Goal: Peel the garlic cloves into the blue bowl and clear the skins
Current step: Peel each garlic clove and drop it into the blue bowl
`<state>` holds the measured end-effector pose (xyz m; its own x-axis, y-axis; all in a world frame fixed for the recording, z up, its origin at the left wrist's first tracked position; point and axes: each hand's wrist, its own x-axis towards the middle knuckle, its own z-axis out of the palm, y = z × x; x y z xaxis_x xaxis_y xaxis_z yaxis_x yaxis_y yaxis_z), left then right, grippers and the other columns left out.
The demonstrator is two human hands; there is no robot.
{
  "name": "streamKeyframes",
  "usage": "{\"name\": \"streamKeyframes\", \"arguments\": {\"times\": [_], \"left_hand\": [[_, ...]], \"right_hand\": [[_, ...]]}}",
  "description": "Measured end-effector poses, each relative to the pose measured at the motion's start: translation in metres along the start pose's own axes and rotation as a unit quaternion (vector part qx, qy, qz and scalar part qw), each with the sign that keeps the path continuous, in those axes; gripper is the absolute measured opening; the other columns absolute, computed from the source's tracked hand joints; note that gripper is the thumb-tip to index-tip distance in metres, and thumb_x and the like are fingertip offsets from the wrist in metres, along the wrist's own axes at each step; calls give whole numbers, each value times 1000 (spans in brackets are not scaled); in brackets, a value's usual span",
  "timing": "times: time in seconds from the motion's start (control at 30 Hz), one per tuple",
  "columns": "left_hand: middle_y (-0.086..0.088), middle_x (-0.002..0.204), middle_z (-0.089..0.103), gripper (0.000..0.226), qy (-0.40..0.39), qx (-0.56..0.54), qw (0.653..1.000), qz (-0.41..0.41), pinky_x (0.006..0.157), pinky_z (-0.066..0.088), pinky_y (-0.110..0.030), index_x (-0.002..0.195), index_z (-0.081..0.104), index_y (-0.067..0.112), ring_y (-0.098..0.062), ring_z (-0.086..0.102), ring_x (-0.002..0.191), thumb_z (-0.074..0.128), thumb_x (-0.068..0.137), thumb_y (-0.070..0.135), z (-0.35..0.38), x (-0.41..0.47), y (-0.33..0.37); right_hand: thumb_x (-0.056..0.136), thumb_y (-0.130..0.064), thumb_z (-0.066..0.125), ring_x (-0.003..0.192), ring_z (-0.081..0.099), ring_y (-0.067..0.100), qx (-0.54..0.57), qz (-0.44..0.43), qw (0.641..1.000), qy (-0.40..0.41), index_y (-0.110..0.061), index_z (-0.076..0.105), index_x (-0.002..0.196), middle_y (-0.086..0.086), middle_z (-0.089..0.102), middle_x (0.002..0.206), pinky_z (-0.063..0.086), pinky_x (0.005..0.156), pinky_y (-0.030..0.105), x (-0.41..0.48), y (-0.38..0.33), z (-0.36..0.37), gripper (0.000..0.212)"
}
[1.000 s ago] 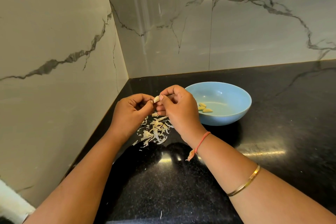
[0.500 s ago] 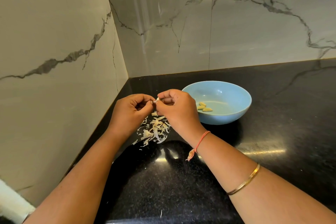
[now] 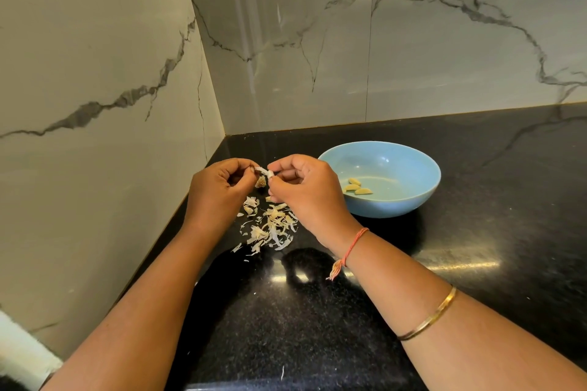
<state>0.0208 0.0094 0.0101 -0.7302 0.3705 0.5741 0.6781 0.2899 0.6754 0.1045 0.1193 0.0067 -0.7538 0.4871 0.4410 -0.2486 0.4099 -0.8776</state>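
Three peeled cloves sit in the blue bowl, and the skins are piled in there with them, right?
Not quite. The head view shows the skins piled on the black counter left of the blue bowl. The three peeled cloves are inside.

Both arms are bare and come in from the bottom edge, closing toward each other. The left arm (image 3: 143,295) climbs steeply from the lower left corner. The right arm (image 3: 444,311) comes in from the lower right at a flatter slant, its wrist bent a little inward.

The left hand (image 3: 219,190) shows its back, fingers curled in, thumb and forefinger meeting at its inner side to pinch a bit of garlic (image 3: 262,172). The right hand (image 3: 305,190) is just beside it, knuckles up. Its thumb and forefinger pinch the other end of the same bit, the remaining fingers loosely curled beneath. The fingertips of the two hands are nearly touching.
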Motion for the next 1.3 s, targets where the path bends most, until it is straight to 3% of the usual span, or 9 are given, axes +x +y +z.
{"name": "streamKeyframes", "arguments": {"times": [0.23, 0.37, 0.47, 0.57, 0.7, 0.83, 0.97, 1.17, 1.3], "left_hand": [[4, 74, 65, 13, 25, 36, 996, -81, 61, 48, -19, 90, 70, 17, -15, 63, 71, 58, 90, 16, -2, 6, -11], [8, 71, 65, 17, -31, 32, 995, -95, 60, 45, -21, 78, 68, 31, -11, 60, 67, 59, 90, 24, 0, 3, -6], [12, 70, 64, 14, -46, 35, 994, -92, 60, 43, -20, 75, 67, 32, -6, 59, 69, 64, 88, 28, 0, 2, -3], [16, 78, 66, 12, -55, -3, 995, -85, 64, 44, -14, 85, 69, 29, 1, 61, 73, 68, 85, 17, -2, 3, -3], [9, 82, 69, 24, -79, -60, 991, -91, 65, 49, -13, 86, 69, 26, -4, 64, 73, 60, 88, 4, -3, 3, -2], [-1, 79, 73, 15, -105, -200, 964, -140, 68, 56, -20, 87, 71, 18, -11, 69, 74, 59, 90, 10, -3, 1, 3], [-1, 74, 72, 9, -112, -232, 955, -149, 67, 57, -22, 87, 70, 14, -11, 68, 70, 61, 88, 14, -2, 1, 4], [0, 72, 71, 10, -114, -234, 955, -139, 64, 56, -20, 85, 69, 11, -9, 67, 67, 60, 88, 10, -2, 0, 6], [1, 71, 70, 13, -120, -245, 951, -149, 64, 56, -20, 84, 68, 12, -9, 67, 66, 57, 90, 8, -3, 0, 7]], "right_hand": [[83, -7, 65, 74, 69, 18, 21, -5, 1000, -1, -11, 68, 99, 3, 69, 82, 59, 74, 38, 0, -1, 1, 17], [83, -10, 66, 78, 68, 15, 3, -10, 1000, -13, -11, 66, 108, 4, 70, 89, 59, 76, 36, 0, 1, 1, 25], [83, -13, 68, 79, 67, 13, -15, -13, 1000, -13, -11, 66, 109, 5, 70, 91, 59, 75, 33, 1, 2, 1, 26], [83, -14, 68, 78, 65, 9, -34, -17, 999, -15, -13, 65, 109, 4, 70, 92, 57, 73, 23, 2, 3, 0, 26], [83, -13, 68, 77, 65, 6, -50, -23, 998, -12, -16, 66, 106, 2, 70, 90, 52, 67, 11, 2, 4, 0, 24], [85, -14, 67, 76, 65, 6, -68, -24, 997, -15, -18, 66, 105, 0, 69, 88, 50, 64, 8, 1, 5, -1, 20], [86, -13, 65, 75, 64, 6, -99, -42, 994, -19, -20, 66, 105, -1, 69, 87, 48, 63, 6, 0, 4, -1, 20], [86, -10, 64, 77, 64, 11, -131, -70, 989, -26, -16, 58, 120, -5, 64, 81, 53, 74, 23, -3, -1, -2, 35], [84, -7, 65, 76, 64, 12, -140, -76, 987, -26, -15, 56, 121, -5, 63, 80, 54, 75, 26, -3, -1, -2, 38]]}}
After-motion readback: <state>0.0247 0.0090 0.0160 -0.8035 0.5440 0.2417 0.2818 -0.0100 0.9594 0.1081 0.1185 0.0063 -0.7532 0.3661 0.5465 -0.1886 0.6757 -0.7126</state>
